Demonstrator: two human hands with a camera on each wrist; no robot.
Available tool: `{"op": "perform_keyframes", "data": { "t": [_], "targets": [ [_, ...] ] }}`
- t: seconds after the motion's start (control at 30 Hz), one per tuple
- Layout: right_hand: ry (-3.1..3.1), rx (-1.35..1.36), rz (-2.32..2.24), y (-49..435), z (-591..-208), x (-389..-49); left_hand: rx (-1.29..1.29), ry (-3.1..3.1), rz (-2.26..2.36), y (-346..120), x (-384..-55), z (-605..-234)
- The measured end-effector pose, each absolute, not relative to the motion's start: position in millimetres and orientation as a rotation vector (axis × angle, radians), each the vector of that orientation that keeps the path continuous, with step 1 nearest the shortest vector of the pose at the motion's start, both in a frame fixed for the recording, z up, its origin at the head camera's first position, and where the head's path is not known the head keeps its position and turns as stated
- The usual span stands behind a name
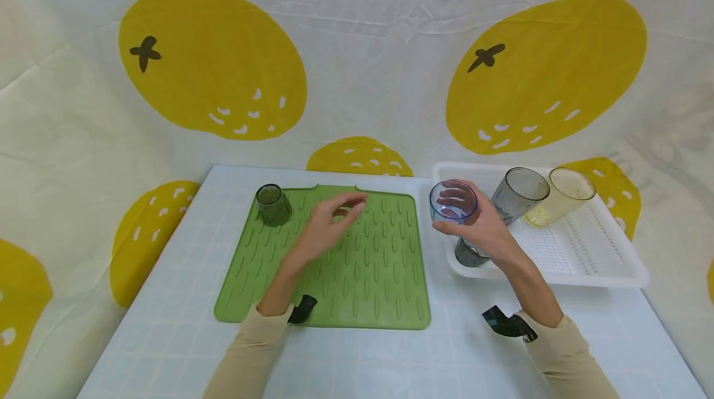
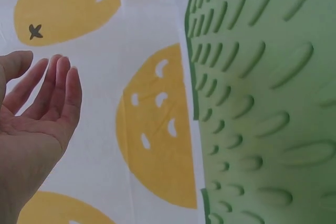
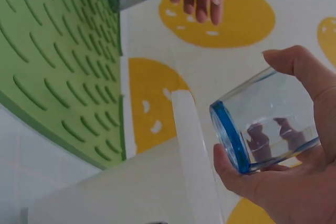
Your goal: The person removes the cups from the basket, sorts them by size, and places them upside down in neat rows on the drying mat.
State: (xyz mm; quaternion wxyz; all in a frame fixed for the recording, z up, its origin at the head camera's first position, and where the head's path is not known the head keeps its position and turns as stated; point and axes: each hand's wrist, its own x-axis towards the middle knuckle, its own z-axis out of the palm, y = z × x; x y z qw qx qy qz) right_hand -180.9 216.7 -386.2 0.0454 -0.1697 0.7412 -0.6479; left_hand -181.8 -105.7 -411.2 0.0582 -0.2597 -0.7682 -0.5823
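My right hand grips a clear blue-tinted glass above the left end of the white basket. In the right wrist view, fingers and thumb wrap round the side of this glass, and its thick blue base shows. My left hand hovers over the green drying mat, its fingers loosely bent and nothing in them; the left wrist view shows the same hand empty. A dark green glass sits at the mat's far left corner.
The white basket stands on the right of the table. A grey glass and a yellowish glass lean inside it. Another dark glass lies partly hidden beneath my right hand. Behind the table hangs a cloth with yellow fruit prints.
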Motion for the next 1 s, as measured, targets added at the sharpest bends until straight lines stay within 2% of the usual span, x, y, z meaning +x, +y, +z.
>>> {"op": "perform_keyframes", "data": {
  "t": [0.5, 1.0],
  "targets": [
    [2.255, -0.581, -1.893, 177, -392, -181, -0.827, -2.278, -1.864, -77, -184, -408],
    [2.274, -0.598, -1.810, 149, -405, -182, -0.725, -2.325, -1.826, -50, -177, -403]
  ]
}}
